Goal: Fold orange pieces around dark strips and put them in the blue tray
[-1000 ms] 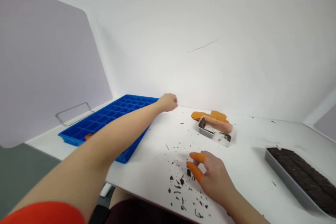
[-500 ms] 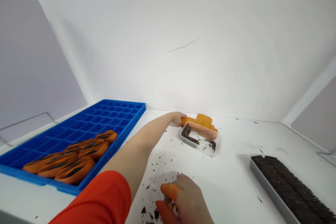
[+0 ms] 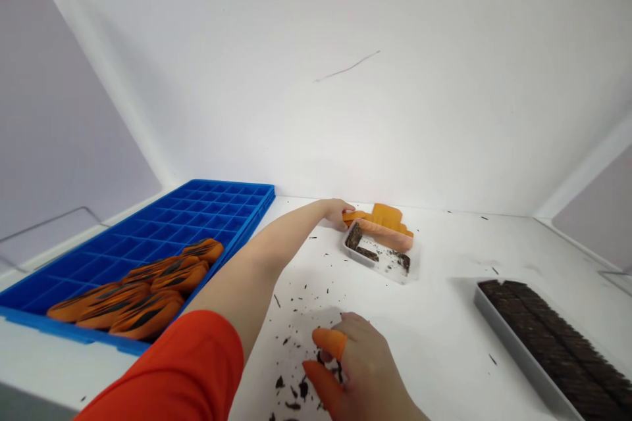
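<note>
Sheets (image 3: 386, 216), orange, at the right hand's (image 3: 364, 363) twelve o'clock behind the tub (image 3: 363, 260), presumably for ready reach; left hand (image 3: 338, 213) at their nine-o'clock end, pinch indiscernible; right thumb and forefinger parted, seemingly unloaded.

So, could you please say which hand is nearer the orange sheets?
Left: the left hand is at the left end of the orange sheets; the right hand is well in front of them.

Grip of left hand (image 3: 338, 210) indistinct, grey tray (image 3: 522, 355) cropped right, blue tray (image 3: 135, 235) cropped left
</note>
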Demonstrator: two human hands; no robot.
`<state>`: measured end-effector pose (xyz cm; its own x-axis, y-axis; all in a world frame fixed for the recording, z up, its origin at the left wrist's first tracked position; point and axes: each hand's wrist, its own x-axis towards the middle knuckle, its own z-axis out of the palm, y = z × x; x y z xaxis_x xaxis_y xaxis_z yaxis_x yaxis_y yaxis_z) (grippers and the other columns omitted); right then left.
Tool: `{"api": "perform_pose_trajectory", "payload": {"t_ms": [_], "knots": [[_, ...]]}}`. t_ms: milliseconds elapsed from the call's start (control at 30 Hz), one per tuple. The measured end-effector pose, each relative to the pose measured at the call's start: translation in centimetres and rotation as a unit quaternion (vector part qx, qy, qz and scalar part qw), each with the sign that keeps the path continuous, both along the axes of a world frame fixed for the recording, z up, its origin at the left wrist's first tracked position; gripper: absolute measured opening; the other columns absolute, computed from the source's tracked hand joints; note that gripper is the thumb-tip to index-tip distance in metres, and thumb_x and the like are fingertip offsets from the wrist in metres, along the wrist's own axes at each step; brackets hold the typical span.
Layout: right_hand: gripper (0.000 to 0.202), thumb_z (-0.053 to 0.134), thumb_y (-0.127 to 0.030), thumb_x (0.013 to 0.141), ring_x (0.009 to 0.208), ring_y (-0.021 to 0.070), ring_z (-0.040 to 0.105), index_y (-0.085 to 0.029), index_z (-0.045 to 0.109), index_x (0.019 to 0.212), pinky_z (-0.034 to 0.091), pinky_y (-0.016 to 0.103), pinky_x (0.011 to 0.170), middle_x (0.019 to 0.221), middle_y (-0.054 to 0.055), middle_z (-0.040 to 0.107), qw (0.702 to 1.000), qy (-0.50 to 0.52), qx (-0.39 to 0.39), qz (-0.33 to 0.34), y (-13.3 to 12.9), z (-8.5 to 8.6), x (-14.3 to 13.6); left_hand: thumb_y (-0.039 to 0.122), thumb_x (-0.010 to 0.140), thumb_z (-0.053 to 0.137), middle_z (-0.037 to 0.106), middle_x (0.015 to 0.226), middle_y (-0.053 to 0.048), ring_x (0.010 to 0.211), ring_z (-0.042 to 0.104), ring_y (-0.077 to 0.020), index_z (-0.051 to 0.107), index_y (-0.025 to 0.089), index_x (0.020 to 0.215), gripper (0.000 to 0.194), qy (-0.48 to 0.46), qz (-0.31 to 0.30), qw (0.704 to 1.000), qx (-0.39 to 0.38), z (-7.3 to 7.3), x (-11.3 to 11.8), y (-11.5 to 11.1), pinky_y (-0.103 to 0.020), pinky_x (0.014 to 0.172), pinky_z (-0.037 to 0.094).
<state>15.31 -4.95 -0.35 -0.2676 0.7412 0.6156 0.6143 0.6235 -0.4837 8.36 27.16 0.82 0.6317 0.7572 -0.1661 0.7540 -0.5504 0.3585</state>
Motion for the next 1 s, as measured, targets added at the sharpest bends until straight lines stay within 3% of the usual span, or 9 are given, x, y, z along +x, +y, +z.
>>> {"api": "perform_pose_trajectory", "payload": {"t_ms": [133, 300, 467, 633, 800, 1000], "knots": [[0.007, 0.059, -0.026, 0.072, 0.058, 0.0165, 0.051, -0.022, 0.06, 0.077, 0.04, 0.028, 0.055, 0.06, 0.001, 0.056, 1.0, -0.006, -0.009, 0.002, -0.3, 0.2, 0.0, 0.038, 0.059, 0.07, 0.065, 0.118, -0.001, 0.102, 0.059, -0.0239, 0.059, 0.03, 0.12, 0.063, 0.004, 0.004, 1.0, -0.01, -0.1, 0.3, -0.7, -0.03, 0.091, 0.043], [0.009, 0.057, -0.028, 0.077, 0.061, 0.0166, 0.051, -0.021, 0.062, 0.082, 0.04, 0.028, 0.056, 0.062, 0.002, 0.056, 1.0, 0.001, -0.017, -0.005, -0.5, 0.0, 0.1, 0.031, 0.071, 0.06, 0.069, 0.107, -0.001, 0.097, 0.061, -0.0209, 0.066, 0.029, 0.111, 0.04, -0.023, 0.047, 0.999, 0.01, 0.5, 0.9, -1.4, -0.027, 0.088, 0.042], [0.011, 0.056, -0.029, 0.078, 0.063, 0.0166, 0.053, -0.021, 0.063, 0.083, 0.041, 0.028, 0.058, 0.063, 0.002, 0.057, 1.0, -0.004, -0.031, 0.0, -0.4, -0.1, 0.3, 0.032, 0.08, 0.052, 0.066, 0.113, -0.004, 0.105, 0.058, -0.0221, 0.063, 0.027, 0.115, 0.037, -0.101, 0.136, 0.984, 0.06, 1.6, 0.5, -2.0, -0.028, 0.089, 0.041], [0.016, 0.054, -0.029, 0.081, 0.066, 0.0156, 0.057, -0.019, 0.063, 0.09, 0.046, 0.028, 0.062, 0.07, 0.002, 0.063, 0.999, 0.036, -0.007, -0.009, 0.0, -0.5, 0.6, 0.035, 0.09, 0.034, 0.065, 0.108, -0.012, 0.1, 0.057, -0.0249, 0.061, 0.016, 0.111, 0.039, -0.208, 0.261, 0.938, 0.098, 3.1, -0.5, -3.6, -0.034, 0.083, 0.043], [0.022, 0.051, -0.034, 0.084, 0.063, 0.0152, 0.06, -0.018, 0.064, 0.092, 0.048, 0.029, 0.061, 0.07, 0.002, 0.065, 0.995, 0.067, -0.037, -0.062, 0.4, -0.8, 0.8, 0.033, 0.093, 0.026, 0.065, 0.101, -0.01, 0.09, 0.059, -0.0197, 0.056, 0.014, 0.113, 0.041, -0.323, 0.299, 0.895, 0.069, 4.1, -0.8, -8.1, -0.03, 0.072, 0.047], [0.039, 0.055, -0.052, 0.078, 0.053, 0.015, 0.056, -0.019, 0.064, 0.098, 0.05, 0.034, 0.06, 0.078, 0.003, 0.067, 0.953, 0.181, -0.187, -0.157, 0.5, 0.3, 1.4, 0.037, 0.092, 0.034, 0.066, 0.099, -0.008, 0.081, 0.062, -0.0161, 0.056, 0.017, 0.111, 0.036, -0.424, 0.256, 0.869, -0.023, 4.3, -2.5, -16.9, -0.026, 0.066, 0.05]]}}
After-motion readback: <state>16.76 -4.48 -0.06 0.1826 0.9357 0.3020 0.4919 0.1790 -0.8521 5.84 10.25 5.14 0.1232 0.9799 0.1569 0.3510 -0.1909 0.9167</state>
